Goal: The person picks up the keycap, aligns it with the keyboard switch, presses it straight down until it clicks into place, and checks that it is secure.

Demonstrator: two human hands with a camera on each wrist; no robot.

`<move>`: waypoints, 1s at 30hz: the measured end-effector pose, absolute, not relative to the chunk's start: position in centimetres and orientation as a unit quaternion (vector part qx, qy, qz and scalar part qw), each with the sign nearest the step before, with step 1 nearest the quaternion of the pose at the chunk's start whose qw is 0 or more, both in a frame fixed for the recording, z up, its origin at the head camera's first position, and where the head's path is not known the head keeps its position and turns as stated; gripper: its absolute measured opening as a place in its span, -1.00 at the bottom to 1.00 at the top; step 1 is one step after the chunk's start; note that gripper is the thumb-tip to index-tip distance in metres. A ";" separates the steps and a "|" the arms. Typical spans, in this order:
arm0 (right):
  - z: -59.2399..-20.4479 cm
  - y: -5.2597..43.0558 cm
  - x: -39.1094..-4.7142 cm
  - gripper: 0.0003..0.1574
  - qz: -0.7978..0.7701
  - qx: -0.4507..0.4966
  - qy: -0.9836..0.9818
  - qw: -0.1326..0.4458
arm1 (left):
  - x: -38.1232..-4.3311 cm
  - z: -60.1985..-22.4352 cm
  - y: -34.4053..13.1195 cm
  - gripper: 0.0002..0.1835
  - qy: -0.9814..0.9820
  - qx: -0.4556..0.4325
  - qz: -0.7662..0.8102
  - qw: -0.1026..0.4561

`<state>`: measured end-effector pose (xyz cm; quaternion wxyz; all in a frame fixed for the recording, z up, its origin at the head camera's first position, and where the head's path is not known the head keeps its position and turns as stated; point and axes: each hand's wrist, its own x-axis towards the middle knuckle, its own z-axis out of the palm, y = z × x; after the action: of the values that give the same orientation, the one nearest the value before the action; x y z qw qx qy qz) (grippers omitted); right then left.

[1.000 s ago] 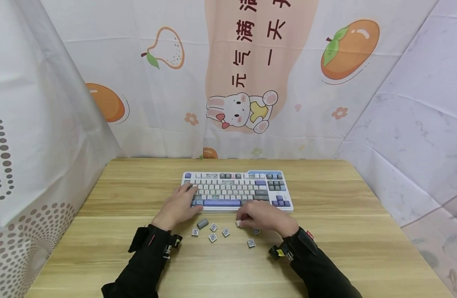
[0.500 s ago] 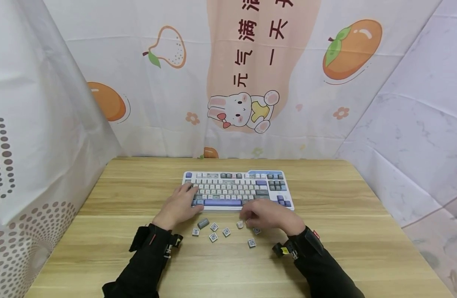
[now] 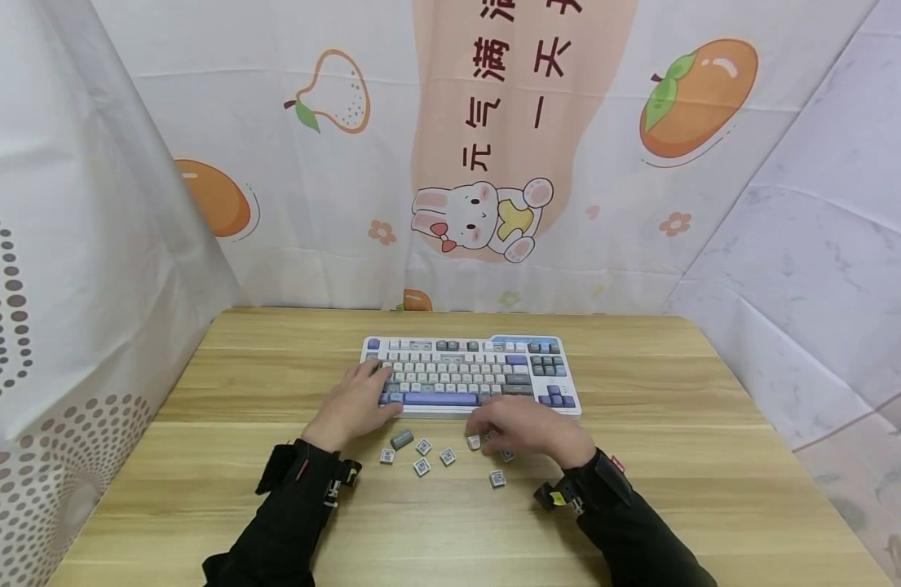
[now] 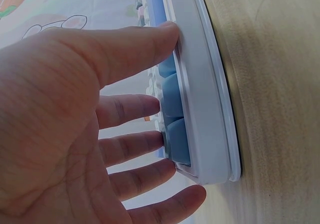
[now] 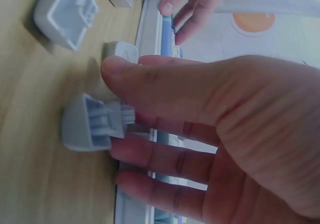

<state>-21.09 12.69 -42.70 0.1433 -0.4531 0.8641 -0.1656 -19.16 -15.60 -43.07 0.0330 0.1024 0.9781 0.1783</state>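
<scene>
My left hand [image 3: 355,403] rests at the left end of a white keyboard [image 3: 456,412], thumb on its front edge and fingers fairly straight. In the left wrist view blue-grey keys [image 4: 179,141] lie beside the fingertips. My right hand [image 3: 527,425] hovers low in front of the keyboard, fingers bent loosely over loose keycaps. A white keycap [image 3: 474,443] lies just by its thumb and fingertips. In the right wrist view an upturned keycap [image 5: 82,124] stands below the thumb, and the thumb tip overlaps another white keycap [image 5: 124,50].
Several loose keycaps lie before the keyboard, among them a long grey one [image 3: 402,439], a square one [image 3: 448,456] and another [image 3: 497,478] nearer the person. The wooden table [image 3: 391,530] ends at a printed cloth backdrop [image 3: 318,204].
My right hand lets go of the white keycap, shifts a little right, then comes back left over it. The left hand stays on the keyboard.
</scene>
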 end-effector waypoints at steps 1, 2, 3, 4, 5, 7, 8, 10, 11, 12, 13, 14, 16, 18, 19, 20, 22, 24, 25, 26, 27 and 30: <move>-42.8 12.6 -21.0 -0.67 -0.165 -0.456 0.863 0.140 | -19.2 -43.1 -15.6 -0.27 0.978 0.102 0.177 0.033; -42.9 12.5 -21.0 -0.67 -0.164 -0.458 0.863 0.137 | -19.2 -43.2 -15.6 -0.27 0.979 0.102 0.175 0.032; -42.9 12.5 -21.0 -0.68 -0.162 -0.460 0.862 0.134 | -19.2 -43.2 -15.6 -0.27 0.979 0.101 0.173 0.032; -43.0 12.4 -20.9 -0.68 -0.160 -0.462 0.862 0.132 | -19.2 -43.2 -15.6 -0.27 0.979 0.101 0.174 0.032; -43.1 12.4 -20.9 -0.69 -0.158 -0.464 0.862 0.129 | -19.3 -43.3 -15.6 -0.27 0.979 0.100 0.174 0.032; -43.2 12.3 -20.9 -0.71 -0.156 -0.464 0.862 0.128 | -19.3 -43.3 -15.6 -0.27 0.979 0.100 0.175 0.031; -43.2 12.3 -20.9 -0.72 -0.156 -0.464 0.862 0.128 | -19.3 -43.3 -15.6 -0.28 0.979 0.100 0.174 0.031; -43.2 12.3 -21.0 -0.72 -0.157 -0.465 0.862 0.127 | -19.3 -43.3 -15.6 -0.28 0.979 0.100 0.174 0.030; -43.3 12.3 -21.0 -0.71 -0.159 -0.466 0.861 0.127 | -19.3 -43.3 -15.6 -0.28 0.979 0.101 0.174 0.029; -43.3 12.3 -21.0 -0.70 -0.160 -0.465 0.861 0.128 | -19.3 -43.3 -15.6 -0.28 0.979 0.101 0.173 0.029; -43.3 12.3 -21.0 -0.69 -0.161 -0.467 0.860 0.127 | -19.3 -43.3 -15.6 -0.28 0.979 0.102 0.172 0.028; -43.3 12.3 -21.0 -0.69 -0.162 -0.468 0.859 0.126 | -19.3 -43.3 -15.6 -0.28 0.980 0.102 0.172 0.028; -43.4 12.2 -21.1 -0.66 -0.162 -0.469 0.859 0.125 | -19.3 -43.4 -15.6 -0.28 0.980 0.102 0.171 0.027; -43.4 12.2 -21.1 -0.62 -0.162 -0.466 0.861 0.126 | -19.3 -43.3 -15.6 -0.28 0.980 0.101 0.171 0.027; -43.4 12.1 -21.1 -0.59 -0.161 -0.465 0.862 0.124 | -19.3 -43.3 -15.6 -0.28 0.980 0.102 0.172 0.026; -43.3 12.1 -21.1 -0.55 -0.160 -0.462 0.863 0.124 | -19.3 -43.3 -15.6 -0.28 0.979 0.101 0.172 0.027; -43.3 12.0 -21.0 -0.53 -0.157 -0.461 0.865 0.120 | -19.3 -43.3 -15.6 -0.28 0.979 0.102 0.173 0.027; -43.3 12.0 -20.9 -0.56 -0.152 -0.457 0.869 0.116 | -19.3 -43.3 -15.6 -0.27 0.979 0.101 0.172 0.028; -43.3 11.9 -20.9 -0.59 -0.148 -0.456 0.870 0.114 | -19.3 -43.3 -15.6 -0.27 0.979 0.101 0.172 0.028; -43.3 11.9 -20.9 -0.63 -0.147 -0.455 0.871 0.112 | -19.3 -43.3 -15.6 -0.27 0.979 0.101 0.172 0.029; -43.3 11.8 -20.8 -0.67 -0.144 -0.452 0.873 0.111 | -19.3 -43.2 -15.6 -0.27 0.980 0.101 0.172 0.030; -43.4 11.7 -20.7 -0.76 -0.138 -0.446 0.878 0.106 | -19.3 -43.2 -15.6 -0.27 0.979 0.101 0.172 0.031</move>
<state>-20.71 11.69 -43.41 0.1061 -0.4456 0.8782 -0.1377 -19.30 -15.59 -43.23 0.0314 0.1009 0.9795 0.1716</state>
